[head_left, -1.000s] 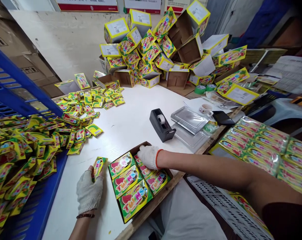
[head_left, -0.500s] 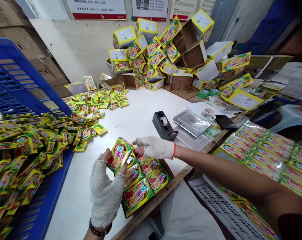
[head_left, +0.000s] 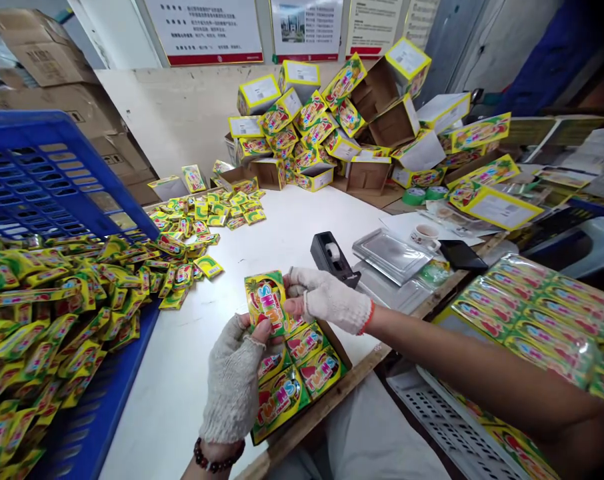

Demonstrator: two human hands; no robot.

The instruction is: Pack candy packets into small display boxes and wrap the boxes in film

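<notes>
Together, the gloved left hand (head_left: 232,377) and gloved right hand (head_left: 329,300) grasp a yellow-green foil packet (head_left: 265,303) between their fingers, holding it upright at lower centre of the frame, just above an open cardboard carton (head_left: 338,345) of matching packets (head_left: 278,400).

A plastic crate (head_left: 42,180) of packets (head_left: 47,313) lies left of the table (head_left: 172,400). A tape dispenser (head_left: 329,257) stands on it, with heaped cartons (head_left: 322,127) behind.
</notes>
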